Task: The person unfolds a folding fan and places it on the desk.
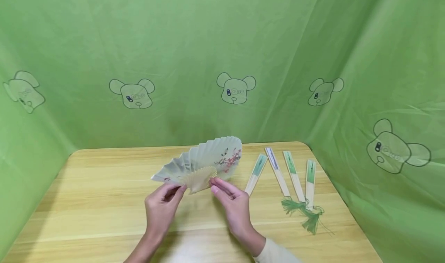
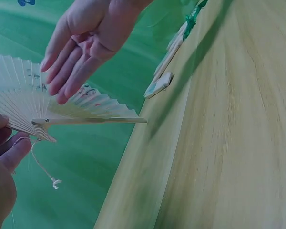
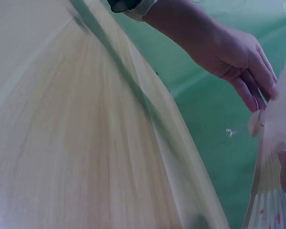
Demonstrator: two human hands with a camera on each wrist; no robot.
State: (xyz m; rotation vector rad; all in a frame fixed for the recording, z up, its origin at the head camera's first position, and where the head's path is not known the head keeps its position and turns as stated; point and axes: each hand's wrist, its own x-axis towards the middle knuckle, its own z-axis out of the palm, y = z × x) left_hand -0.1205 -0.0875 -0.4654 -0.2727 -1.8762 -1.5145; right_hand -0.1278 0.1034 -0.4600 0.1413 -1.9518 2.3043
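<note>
A folding fan [image 1: 203, 158], spread wide, is held above the table. Its pale leaf bears pink blossoms and a dark bird, and its ribs are light wood. At the left of the rib base, my left hand [image 1: 161, 207] pinches the fan between thumb and fingers. My right hand [image 1: 234, 205] reaches to the right side of the ribs, fingertips right at them; in the left wrist view its extended fingers overlap the fan. A thin white cord [image 2: 44, 167] dangles from the pivot beside my left fingers [image 2: 16, 152].
Several folded fans lie on the right of the wooden table [image 1: 104, 201], among them a teal-tipped fan [image 1: 259, 166] and a green-tipped fan [image 1: 311, 174]. Green tassels [image 1: 311, 220] trail from their lower ends. Green cloth [image 1: 187, 43] printed with bear heads surrounds the table.
</note>
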